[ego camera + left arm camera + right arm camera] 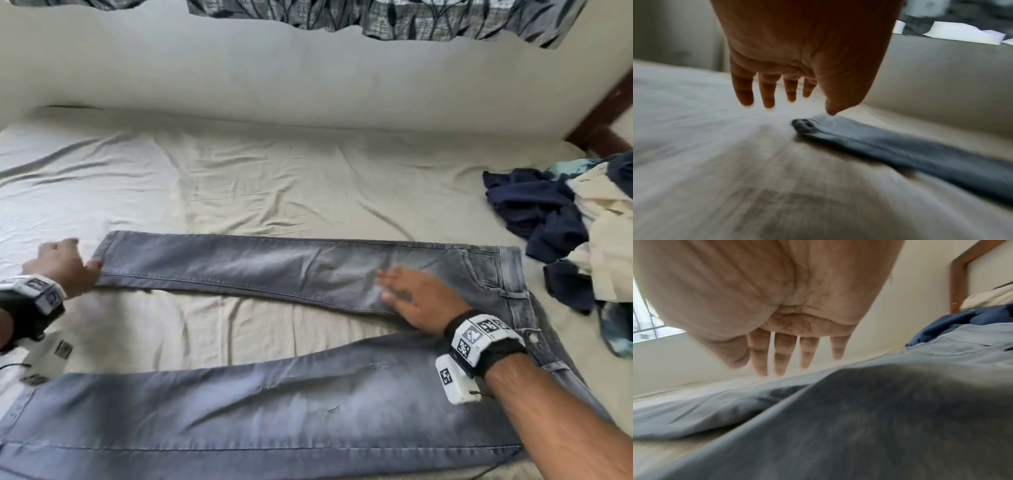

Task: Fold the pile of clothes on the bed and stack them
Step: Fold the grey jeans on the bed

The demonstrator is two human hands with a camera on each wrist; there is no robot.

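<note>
From the head view, grey jeans (274, 270) lie spread on the bed (239, 171), legs apart; the left hand (63, 263) sits at a hem, fingers relaxed, the right hand (414, 298) flat and spread on the thigh. A clothes pile (565, 222) lies right. Left wrist: fingers (766, 91) loose, thumb touching the hem. Right wrist: fingers (781, 353) straight above denim.

Along the top of your head view hung a leaf-patterned curtain (394, 19) against the pale wall (239, 75). At the right edge you had a dark wooden frame (603, 116). Small printed marker tags (63, 349) lay at lower left.
</note>
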